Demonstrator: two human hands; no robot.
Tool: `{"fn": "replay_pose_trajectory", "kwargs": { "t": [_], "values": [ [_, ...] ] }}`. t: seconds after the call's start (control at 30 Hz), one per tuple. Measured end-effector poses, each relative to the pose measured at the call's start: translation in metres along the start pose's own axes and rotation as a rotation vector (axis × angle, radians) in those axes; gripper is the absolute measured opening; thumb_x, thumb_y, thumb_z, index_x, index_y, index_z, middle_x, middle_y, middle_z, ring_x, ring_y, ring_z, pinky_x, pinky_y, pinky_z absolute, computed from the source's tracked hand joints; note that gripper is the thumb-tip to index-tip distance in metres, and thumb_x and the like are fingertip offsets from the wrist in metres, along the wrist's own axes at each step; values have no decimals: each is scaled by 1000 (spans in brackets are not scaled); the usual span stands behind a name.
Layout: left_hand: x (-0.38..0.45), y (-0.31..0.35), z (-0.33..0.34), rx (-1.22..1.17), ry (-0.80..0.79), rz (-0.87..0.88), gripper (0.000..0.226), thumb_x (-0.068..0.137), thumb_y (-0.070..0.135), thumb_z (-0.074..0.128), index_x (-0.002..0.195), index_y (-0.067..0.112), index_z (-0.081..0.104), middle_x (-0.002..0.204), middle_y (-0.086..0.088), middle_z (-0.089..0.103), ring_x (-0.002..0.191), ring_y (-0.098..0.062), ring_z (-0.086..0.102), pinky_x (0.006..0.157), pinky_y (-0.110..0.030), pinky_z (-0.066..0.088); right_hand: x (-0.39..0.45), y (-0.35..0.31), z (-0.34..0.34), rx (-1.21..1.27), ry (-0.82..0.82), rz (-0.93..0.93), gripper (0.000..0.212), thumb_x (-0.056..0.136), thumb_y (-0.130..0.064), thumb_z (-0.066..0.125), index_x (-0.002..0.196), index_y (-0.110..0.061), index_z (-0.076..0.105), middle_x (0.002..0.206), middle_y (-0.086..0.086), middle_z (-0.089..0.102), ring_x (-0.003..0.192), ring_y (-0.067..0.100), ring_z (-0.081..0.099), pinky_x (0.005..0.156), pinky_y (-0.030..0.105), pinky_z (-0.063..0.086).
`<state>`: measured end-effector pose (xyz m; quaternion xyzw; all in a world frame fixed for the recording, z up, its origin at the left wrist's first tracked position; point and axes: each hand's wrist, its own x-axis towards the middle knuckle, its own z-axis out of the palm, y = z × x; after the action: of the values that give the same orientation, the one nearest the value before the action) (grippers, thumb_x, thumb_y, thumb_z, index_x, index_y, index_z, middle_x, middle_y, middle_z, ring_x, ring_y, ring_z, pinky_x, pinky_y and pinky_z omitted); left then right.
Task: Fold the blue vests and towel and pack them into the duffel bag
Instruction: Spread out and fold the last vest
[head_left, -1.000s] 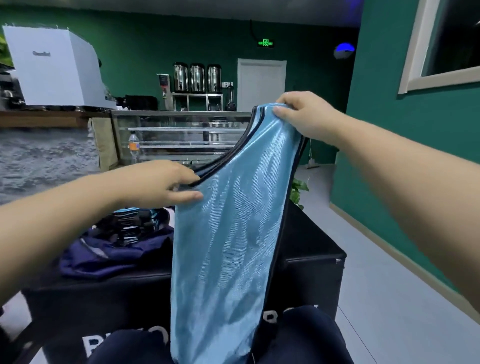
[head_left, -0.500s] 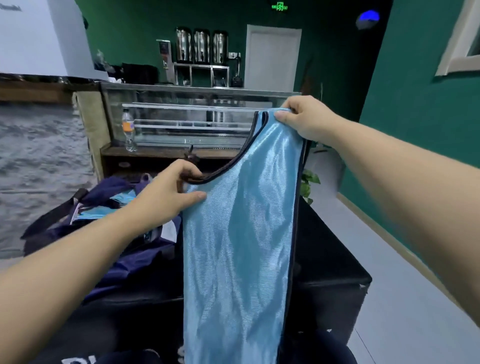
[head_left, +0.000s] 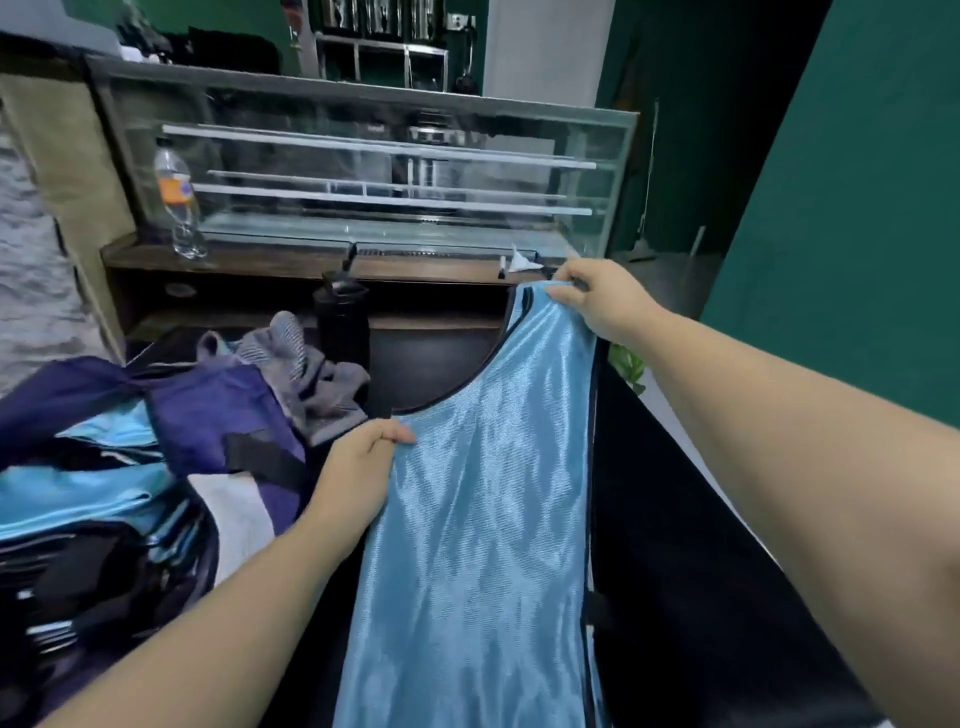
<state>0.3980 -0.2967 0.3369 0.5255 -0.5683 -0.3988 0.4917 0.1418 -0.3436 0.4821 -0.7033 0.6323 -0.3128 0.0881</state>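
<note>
A shiny light-blue vest (head_left: 483, 519) with black trim, doubled lengthwise, hangs over the black table (head_left: 691, 545). My right hand (head_left: 602, 301) pinches its shoulder straps at the top. My left hand (head_left: 358, 467) grips the fold at the bottom of the neckline, lower and to the left. The navy duffel bag (head_left: 218, 415) lies open at the left, with light-blue vests (head_left: 72, 493) inside it. A grey striped towel (head_left: 311, 374) lies crumpled behind the bag.
A black bottle (head_left: 343, 322) stands behind the towel. A wooden shelf holds a clear water bottle (head_left: 179, 202) under a glass display case (head_left: 384, 171). A green plant (head_left: 628, 364) and grey floor lie right of the table.
The view has tipped downward. Both hands have lowered the vest toward the table, with the same grips. The bag and towel have come into fuller view.
</note>
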Motion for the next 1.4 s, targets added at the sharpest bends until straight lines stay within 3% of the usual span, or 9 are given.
{"fn": "replay_pose_trajectory", "kwargs": {
  "t": [0.2, 0.4, 0.57, 0.73, 1.03, 1.13, 1.2, 1.3, 1.4],
  "values": [
    [33, -32, 26, -51, -14, 7, 21, 91, 5, 57, 92, 23, 67, 45, 12, 48, 36, -5, 30, 37, -12, 25, 41, 52, 50, 29, 25, 72, 18, 96, -23, 57, 85, -9, 60, 81, 0, 55, 71, 12, 47, 63, 25, 36],
    [61, -74, 28, -39, -7, -63, 32, 92, 2, 56, 87, 31, 69, 82, 12, 62, 62, -9, 48, 50, -10, 36, 60, 93, 109, 7, 90, 130, 19, 92, -30, 62, 82, -14, 62, 88, 6, 63, 82, 21, 56, 75, 36, 45],
    [76, -98, 26, -41, -58, -222, 34, 90, 4, 56, 81, 32, 72, 79, -7, 57, 73, -18, 43, 66, -29, 34, 51, 88, 131, 75, 111, 63, 18, 91, -30, 62, 84, -14, 66, 95, 1, 63, 89, 16, 56, 78, 29, 43],
    [78, -99, 25, -18, -31, -258, 25, 87, 0, 55, 94, 14, 74, 57, 1, 56, 45, -9, 37, 45, -17, 30, 10, 55, 115, 104, 127, -49, 13, 89, -26, 65, 87, -14, 70, 89, -9, 65, 79, -4, 54, 71, 7, 39],
    [70, -91, 25, -50, 10, -211, 28, 87, -3, 55, 94, 17, 72, 80, 11, 71, 65, 3, 59, 59, -5, 45, -92, 33, 118, -59, -279, -281, 16, 84, -40, 69, 94, -28, 71, 70, -17, 52, 74, 2, 49, 73, 22, 37],
    [71, -96, 25, -52, 5, -230, 29, 87, -2, 54, 100, 14, 73, 73, 12, 70, 70, -10, 60, 70, -23, 49, -98, 41, 129, -140, -478, -99, 38, 75, -63, 61, 101, -36, 63, 87, -17, 49, 93, 1, 44, 88, 26, 36],
    [70, -98, 24, -49, 9, -235, 29, 87, -1, 52, 103, 15, 72, 79, 7, 67, 73, -15, 57, 67, -24, 47, -88, 52, 136, -85, -391, 158, 43, 72, -65, 63, 99, -32, 56, 99, -11, 49, 102, 10, 46, 88, 27, 41],
    [71, -102, 24, -64, 27, -233, 31, 88, -1, 51, 104, 18, 70, 77, 5, 65, 72, -17, 55, 59, -21, 44, -71, 80, 146, 212, -367, 606, 42, 74, -51, 74, 72, -22, 43, 74, -6, 47, 66, 10, 46, 59, 21, 36],
    [74, -105, 25, -80, 23, -250, 31, 88, -1, 51, 107, 16, 70, 76, 2, 63, 77, -19, 51, 63, -25, 41, -67, 98, 153, 277, -520, 738, 51, 71, -48, 77, 64, -20, 35, 74, -2, 44, 64, 13, 40, 58, 27, 28]
  ]
}}
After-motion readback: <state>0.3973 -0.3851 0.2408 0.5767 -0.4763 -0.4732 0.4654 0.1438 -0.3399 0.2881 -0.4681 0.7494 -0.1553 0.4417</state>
